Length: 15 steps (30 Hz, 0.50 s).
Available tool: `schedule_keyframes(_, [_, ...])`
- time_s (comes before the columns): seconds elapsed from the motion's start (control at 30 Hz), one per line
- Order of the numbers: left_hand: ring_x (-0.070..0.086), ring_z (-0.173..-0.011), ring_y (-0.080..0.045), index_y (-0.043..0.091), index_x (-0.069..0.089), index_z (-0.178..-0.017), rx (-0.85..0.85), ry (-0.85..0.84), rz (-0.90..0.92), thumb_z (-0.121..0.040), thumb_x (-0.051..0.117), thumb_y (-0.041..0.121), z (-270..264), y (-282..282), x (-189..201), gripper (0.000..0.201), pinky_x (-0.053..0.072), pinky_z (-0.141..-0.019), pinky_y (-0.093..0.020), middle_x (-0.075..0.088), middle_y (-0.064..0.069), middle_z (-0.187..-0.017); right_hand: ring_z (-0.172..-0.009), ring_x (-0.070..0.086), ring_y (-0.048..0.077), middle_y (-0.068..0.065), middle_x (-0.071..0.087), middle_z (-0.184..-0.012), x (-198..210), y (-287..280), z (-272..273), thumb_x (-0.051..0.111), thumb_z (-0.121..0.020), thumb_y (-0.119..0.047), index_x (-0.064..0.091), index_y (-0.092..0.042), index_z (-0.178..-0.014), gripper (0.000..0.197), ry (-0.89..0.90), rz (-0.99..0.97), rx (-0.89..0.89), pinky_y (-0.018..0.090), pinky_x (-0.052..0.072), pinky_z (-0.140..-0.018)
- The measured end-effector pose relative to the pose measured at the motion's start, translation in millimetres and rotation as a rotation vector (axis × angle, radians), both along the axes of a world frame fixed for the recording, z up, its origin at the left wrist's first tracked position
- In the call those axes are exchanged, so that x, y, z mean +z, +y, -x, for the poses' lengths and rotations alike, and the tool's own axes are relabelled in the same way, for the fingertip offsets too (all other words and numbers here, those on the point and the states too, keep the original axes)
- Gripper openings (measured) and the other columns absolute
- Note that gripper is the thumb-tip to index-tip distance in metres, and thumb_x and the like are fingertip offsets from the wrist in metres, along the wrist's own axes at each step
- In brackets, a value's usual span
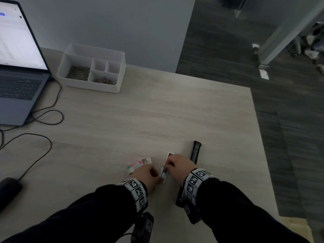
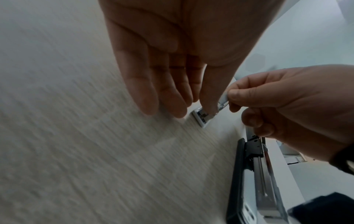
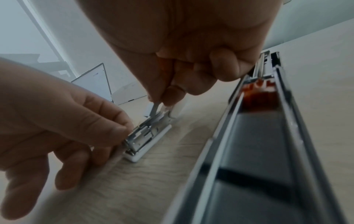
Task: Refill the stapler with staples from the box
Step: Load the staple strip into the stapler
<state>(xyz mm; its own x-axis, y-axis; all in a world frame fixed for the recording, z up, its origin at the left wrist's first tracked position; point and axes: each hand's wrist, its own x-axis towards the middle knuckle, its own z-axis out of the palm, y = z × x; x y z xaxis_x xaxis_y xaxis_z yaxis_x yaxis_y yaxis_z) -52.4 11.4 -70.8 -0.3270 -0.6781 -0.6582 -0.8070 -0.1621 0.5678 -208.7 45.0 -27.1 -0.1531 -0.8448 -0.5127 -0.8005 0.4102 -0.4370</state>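
the staple box tray (image 1: 164, 170), a small white inner tray holding silver staples, lies flat on the light wooden table (image 1: 140, 120) and serves as the reference point here. the left hand (image 1: 149, 174) sits at the tray's near end, fingers extended and relaxed, thumb and fingertips touching the tray edge; in the left wrist view the fingers (image 2: 153, 94) are straight and not wrapped round anything. the right hand (image 1: 178, 165) is over the tray's far half, thumb and forefinger pinched on a strip of staples (image 3: 155, 109), one end raised out of the tray; the remaining fingers are curled. the two hands are close together, nearly touching over the tray.

the stapler (image 1: 195, 151), black with a chrome channel, lies opened flat on the table just right of the tray, running parallel to it; its near part is hidden under the right wrist. the right wrist view shows the open magazine (image 3: 256, 121) beside the tray.

the box's outer sleeve (image 1: 138, 165), white with red print, lies just left of the tray, touching the left hand. well beyond the tray, to the left, stand a white desk organiser (image 1: 91, 67) and an open laptop (image 1: 19, 64).
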Motion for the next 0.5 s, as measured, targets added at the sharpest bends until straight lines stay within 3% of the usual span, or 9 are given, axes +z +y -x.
schedule_keyframes(0.33, [0.058, -0.048, -0.008, 0.024, 0.056, -0.067, -0.036, -0.033, 0.048, -0.065, 0.076, 0.042, -0.3, -1.5, -5.9, 0.027, 0.045, -0.048, -0.022, 0.063, 0.007, -0.062, -0.108, 0.059, 0.026, 0.007, 0.063, -0.114, 0.5, -1.2, 1.1, 0.053, -0.091, -0.024, 0.066, -0.018, -0.098, 0.015, 0.011, -0.016, 0.065, 0.031, 0.044, -0.092])
schedule_keyframes(0.5, [0.062, -0.049, -0.012, 0.024, 0.058, -0.068, -0.029, -0.034, 0.035, -0.065, 0.076, 0.043, -0.2, -1.8, -7.0, 0.027, 0.047, -0.048, -0.022, 0.067, 0.005, -0.066, -0.106, 0.061, 0.028, 0.009, 0.066, -0.114, 2.0, -1.3, -1.4, 0.052, -0.091, -0.024, 0.068, -0.017, -0.103, 0.021, 0.053, -0.037, 0.155, 0.033, 0.048, -0.09])
